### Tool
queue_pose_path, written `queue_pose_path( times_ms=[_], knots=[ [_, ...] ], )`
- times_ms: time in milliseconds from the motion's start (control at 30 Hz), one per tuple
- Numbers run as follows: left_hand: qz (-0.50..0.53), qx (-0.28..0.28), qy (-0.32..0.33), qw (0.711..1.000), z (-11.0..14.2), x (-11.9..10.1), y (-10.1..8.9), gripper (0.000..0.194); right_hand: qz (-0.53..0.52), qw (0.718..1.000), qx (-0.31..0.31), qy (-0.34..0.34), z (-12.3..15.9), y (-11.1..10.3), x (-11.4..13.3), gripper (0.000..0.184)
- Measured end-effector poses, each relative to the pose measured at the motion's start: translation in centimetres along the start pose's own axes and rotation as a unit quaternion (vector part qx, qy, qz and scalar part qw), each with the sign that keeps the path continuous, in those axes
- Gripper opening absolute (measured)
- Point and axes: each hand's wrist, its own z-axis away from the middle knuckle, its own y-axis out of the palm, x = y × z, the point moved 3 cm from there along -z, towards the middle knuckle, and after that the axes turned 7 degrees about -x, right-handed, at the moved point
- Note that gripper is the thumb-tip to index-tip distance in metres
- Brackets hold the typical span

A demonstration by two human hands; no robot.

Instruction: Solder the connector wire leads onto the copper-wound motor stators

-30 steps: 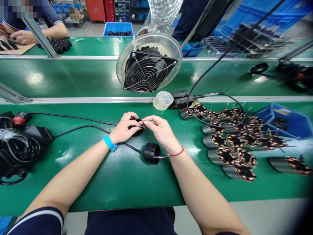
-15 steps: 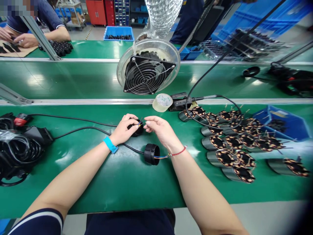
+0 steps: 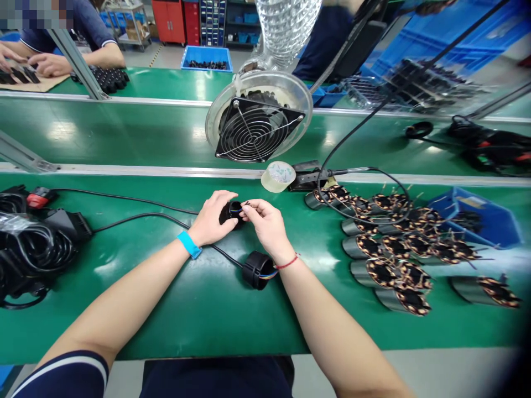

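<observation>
“Two hands meet over the tabletop. State the hold of each.”

“Left hand: thumb and fingers parted to the width of a black housing, gripping it from the left, presumably to steady it with its mouth toward the right fingers. Right hand: thumb and forefinger brought together at that mouth, apparently pinching thin wires; which strand is too small to tell.”

“What lies next to the fingers?”

“A second black housing rests on its side, on the wearer's side of the fingers, by the right wrist. Its coloured wires run toward that wrist. Black cables come in from left of the fingers, probably laid so to leave the working spot uncrowded.”

“And farther off?”

“Beyond the fingers, slightly right, stands a pale round tub. Farther right, wound metal cores lie in rows, likely grouped for easy reach. Past the tub, a guarded fan hangs beneath a silver duct, perhaps placed to draw air away from the fingers.”
</observation>
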Motion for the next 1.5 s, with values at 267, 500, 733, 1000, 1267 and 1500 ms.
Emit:
queue_pose_path(
  times_ms=[267, 500, 733, 1000, 1267, 1500],
  knots=[
    [0.052, 0.029, -0.024, 0.998, 0.0, 1.2, 0.5, 0.056, 0.037, 0.999, -0.003, -0.021, -0.4, 0.9, -1.1, 0.027],
    [0.048, 0.012, -0.027, 0.998, 0.1, 1.2, 0.7, 0.057, 0.075, 0.997, 0.029, -0.005, -1.3, 1.5, -0.6, 0.021],
    [-0.096, -0.084, -0.024, 0.992, 0.2, 0.7, 0.2, 0.062, 0.047, 0.999, -0.003, -0.013, -1.1, -0.8, -0.1, 0.061],
    [-0.042, 0.187, 0.173, 0.966, 3.5, -9.4, 1.4, 0.031, 0.001, 0.981, -0.154, -0.121, -1.8, -4.6, 2.3, 0.042],
    [-0.264, 0.07, 0.247, 0.93, 5.4, -7.9, 4.4, 0.025, 0.05, 0.917, -0.277, -0.283, 1.2, -12.9, 11.2, 0.037],
    [-0.215, 0.001, 0.276, 0.937, 4.4, -4.6, 5.0, 0.022, 0.336, 0.811, -0.466, -0.107, -1.4, -33.8, 16.1, 0.031]
  ],
)
